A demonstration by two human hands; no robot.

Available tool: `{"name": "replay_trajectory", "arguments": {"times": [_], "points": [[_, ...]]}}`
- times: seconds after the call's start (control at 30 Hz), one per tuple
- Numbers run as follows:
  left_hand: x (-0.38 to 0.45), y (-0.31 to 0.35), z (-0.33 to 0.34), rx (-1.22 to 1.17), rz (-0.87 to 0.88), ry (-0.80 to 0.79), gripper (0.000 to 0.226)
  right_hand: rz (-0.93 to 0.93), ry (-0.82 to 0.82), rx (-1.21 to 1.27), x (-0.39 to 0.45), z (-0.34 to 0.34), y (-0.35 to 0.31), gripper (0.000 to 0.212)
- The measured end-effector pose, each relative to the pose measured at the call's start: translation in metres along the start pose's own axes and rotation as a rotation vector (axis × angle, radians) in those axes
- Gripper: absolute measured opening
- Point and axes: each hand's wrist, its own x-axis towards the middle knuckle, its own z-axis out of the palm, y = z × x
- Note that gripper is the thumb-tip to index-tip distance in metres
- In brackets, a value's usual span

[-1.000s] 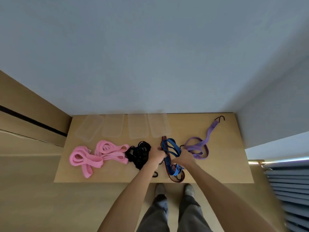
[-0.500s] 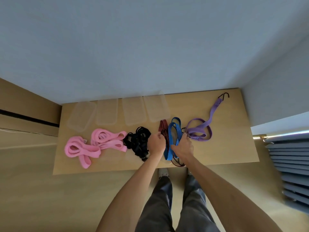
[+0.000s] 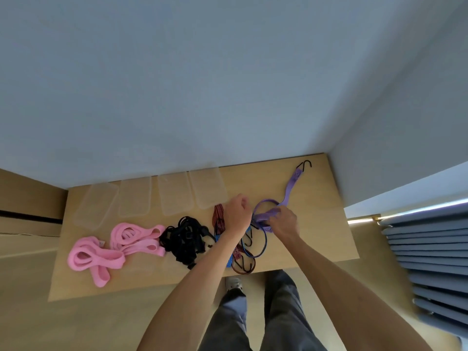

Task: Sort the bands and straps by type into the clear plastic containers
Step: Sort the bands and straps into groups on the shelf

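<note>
purple strap (image 3: pixel 269 216): flat hooked strap on the bench, right of centre. Its loop lies under the right hand; its tail runs up and right to a black hook (image 3: pixel 305 164) near the far right corner.
right hand (image 3: pixel 283 222): on the coiled part of the purple strap, fingers curled onto it. Grip reads as grasping the strap.
left hand (image 3: pixel 237 212): just left of the purple loop, over the bungee cords, fingers curled into a fist. Cannot tell if it holds a cord; whatever is inside the grip is hidden by the back of the hand.
bungee cords (image 3: pixel 255 245): blue, red and black striped cords tangled under and below both wrists. Some hooks show near the front edge. The red striped end (image 3: pixel 218 217) sticks out left of the left hand.
black straps (image 3: pixel 184 238): tangled pile just left of the bungee cords, on the bench.
pink bands (image 3: pixel 115 245): two wide looped bunches left of the black pile, one nearer the front left.
clear containers (image 3: pixel 166 195): four clear plastic containers in a row along the far edge of the bench, nothing visible in them.
bench (image 3: pixel 324 236): light wood, set against a grey wall.
other: person's legs and a shoe below the front edge; grey slatted thing at far right, blurred.
</note>
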Motion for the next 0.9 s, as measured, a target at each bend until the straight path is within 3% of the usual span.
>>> {"name": "replay_trajectory", "arguments": {"times": [0.1, 0.2, 0.33, 0.43, 0.7, 0.9], "points": [[0.01, 0.019, 0.027, 0.179, 0.017, -0.223, 0.021, 0.047, -0.024, -0.018, 0.023, -0.024, 0.018, 0.03], [0.015, 0.035, 0.054, 0.346, 0.04, -0.439, 0.017, 0.094, -0.102, -0.023, 0.04, -0.041, 0.032, 0.042], [0.023, 0.045, 0.078, 0.467, 0.045, -0.512, 0.012, 0.113, -0.243, -0.017, 0.067, -0.05, 0.045, 0.04], [0.031, 0.048, 0.091, 0.535, 0.03, -0.496, 0.019, 0.078, -0.235, 0.047, 0.08, -0.054, 0.048, 0.033], [0.067, 0.092, 0.122, 0.023, -0.099, -0.415, 0.039, 0.032, -0.126, 0.102, 0.119, -0.089, 0.06, 0.046], [0.095, 0.172, 0.104, -0.491, -0.079, -0.476, 0.046, -0.126, -0.21, 0.237, 0.124, -0.109, 0.058, 0.054]]}}
